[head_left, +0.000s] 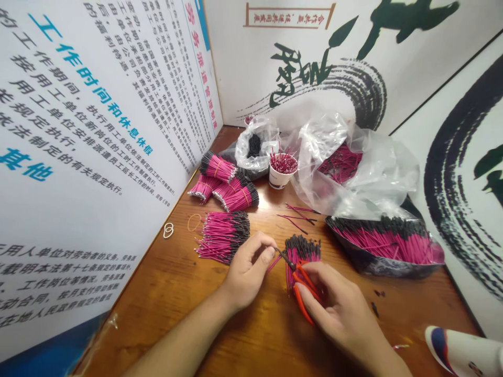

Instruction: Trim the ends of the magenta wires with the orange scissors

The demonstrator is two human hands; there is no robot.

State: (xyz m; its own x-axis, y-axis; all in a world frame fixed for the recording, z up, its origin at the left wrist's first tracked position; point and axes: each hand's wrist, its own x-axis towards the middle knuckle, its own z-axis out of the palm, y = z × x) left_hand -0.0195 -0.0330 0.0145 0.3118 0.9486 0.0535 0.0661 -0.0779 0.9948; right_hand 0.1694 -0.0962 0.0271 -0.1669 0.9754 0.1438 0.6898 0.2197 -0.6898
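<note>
Between the thumb and fingers of my left hand is a thin pink wire with a dark end. My right hand grips small pliers with red handles; their dark jaws reach the wire's end at my left fingertips. Whether the jaws bite on it I cannot tell. Beneath the pliers lies a pile of pink wires with black ends, partly hidden by tool and hand. A wider row of similar wires is spread on the table just beyond my left hand.
Banded wire bundles are stacked at the back left, near a paper cup of wires. Plastic bags stand behind. A dark tray of wires sits right, a white cup lower right. Upright printed panels enclose the wooden table.
</note>
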